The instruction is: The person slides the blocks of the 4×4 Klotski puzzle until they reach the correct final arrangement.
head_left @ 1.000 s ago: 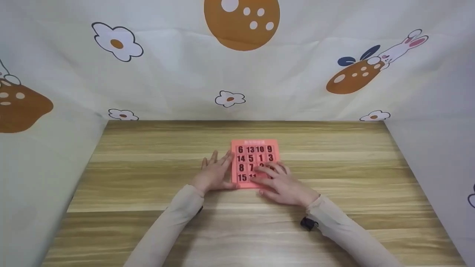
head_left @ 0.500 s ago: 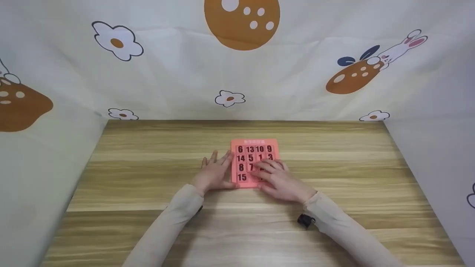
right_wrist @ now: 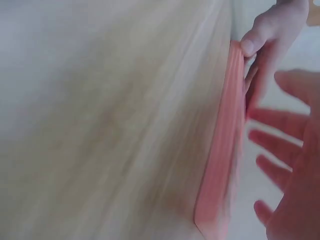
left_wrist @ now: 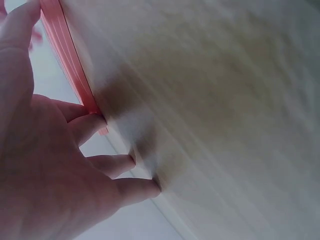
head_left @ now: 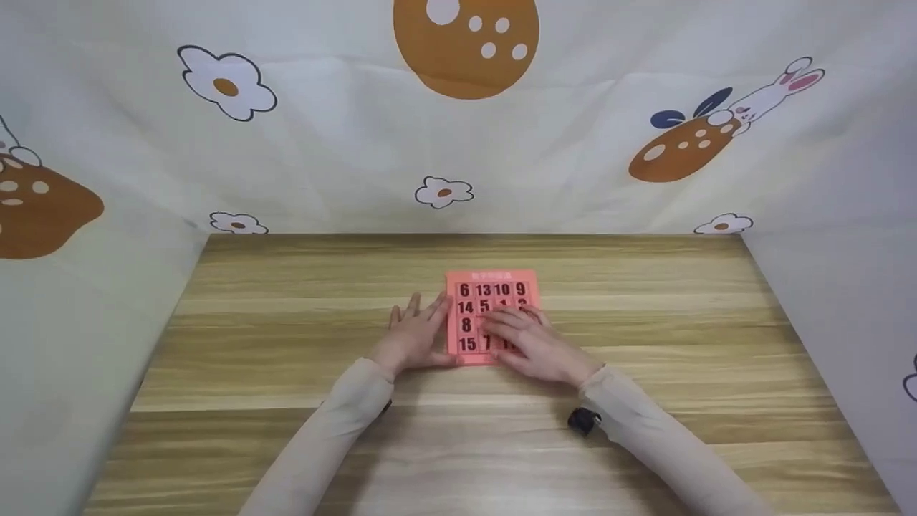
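A coral-pink number sliding puzzle [head_left: 492,276] lies flat on the table, with black numbers on its square tiles. My left hand [head_left: 413,338] rests along its left side, thumb at the near left corner. Two fingertips touch the puzzle's edge [left_wrist: 75,65] in the left wrist view, while the other fingers [left_wrist: 135,189] spread on the tabletop. My right hand [head_left: 548,352] reaches over the lower right tiles with its fingers extended and hides several of them. Seen from the right wrist, the fingers [right_wrist: 277,145] are spread and blurred above the puzzle.
The wood-grain table [head_left: 286,279] stretches around the puzzle on all sides. Behind it and at both sides hangs a pale cloth [head_left: 344,129] printed with flowers, rabbits and orange shapes. A black wrist strap piece [head_left: 584,421] hangs under the right sleeve.
The 11 tile has slid one place right in the bottom row, and the 7 tile has moved down beside it. My right hand has shifted slightly left; my left hand stays put.
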`<state>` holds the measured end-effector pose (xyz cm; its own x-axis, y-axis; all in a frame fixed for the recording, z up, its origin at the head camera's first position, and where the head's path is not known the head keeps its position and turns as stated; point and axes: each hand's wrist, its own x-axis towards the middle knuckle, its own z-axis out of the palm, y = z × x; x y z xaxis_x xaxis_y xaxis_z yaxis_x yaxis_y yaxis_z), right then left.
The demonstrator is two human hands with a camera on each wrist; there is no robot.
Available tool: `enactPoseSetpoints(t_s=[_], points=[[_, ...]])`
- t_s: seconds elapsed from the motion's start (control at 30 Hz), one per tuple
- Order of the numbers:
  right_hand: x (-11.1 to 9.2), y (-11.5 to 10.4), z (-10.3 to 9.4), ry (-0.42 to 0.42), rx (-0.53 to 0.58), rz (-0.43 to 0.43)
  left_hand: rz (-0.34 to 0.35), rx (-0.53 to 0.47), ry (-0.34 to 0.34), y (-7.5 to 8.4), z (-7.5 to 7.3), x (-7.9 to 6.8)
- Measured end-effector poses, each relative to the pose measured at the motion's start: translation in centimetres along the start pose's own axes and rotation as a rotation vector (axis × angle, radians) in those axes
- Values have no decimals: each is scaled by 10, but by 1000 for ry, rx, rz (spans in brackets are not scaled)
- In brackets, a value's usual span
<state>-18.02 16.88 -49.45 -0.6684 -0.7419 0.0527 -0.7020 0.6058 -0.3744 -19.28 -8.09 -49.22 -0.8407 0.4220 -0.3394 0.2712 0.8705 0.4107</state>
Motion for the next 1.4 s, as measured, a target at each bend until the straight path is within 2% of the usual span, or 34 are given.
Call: enactPoseSetpoints(t_s=[0.17, 0.4, 0.5, 0.6, 0.67, 0.73, 0.87, 0.97, 1.2, 1.3, 1.4], points=[[8, 9, 4, 6, -30, 71, 17, -2, 1, 1, 1, 1], [-7, 5, 0, -21, -30, -35, 18, -5, 15, -2, 1, 0], [-8, 6, -1, 47, -42, -11, 11, -9, 14, -3, 1, 0], [-5, 10, -1, 142, -82, 69, 11, -12, 10, -3, 0, 0], [-2, 13, -1, 169, -104, 112, 13, -14, 5, -2, 0, 0], [1, 15, 0, 148, -106, 121, 10, -15, 1, -2, 1, 0], [7, 16, 1, 58, -68, 74, 4, -12, 0, -1, 1, 0], [7, 17, -1, 33, -35, 55, 3, -13, 0, -1, 1, 2], [-10, 32, -9, 156, -28, 10, 0, -20, 1, 0, 1, 1], [-15, 34, -10, 165, -34, 9, 5, -16, 3, -1, 1, 1], [-15, 33, -11, 148, -41, 50, 9, -9, 7, -1, 1, 1]])
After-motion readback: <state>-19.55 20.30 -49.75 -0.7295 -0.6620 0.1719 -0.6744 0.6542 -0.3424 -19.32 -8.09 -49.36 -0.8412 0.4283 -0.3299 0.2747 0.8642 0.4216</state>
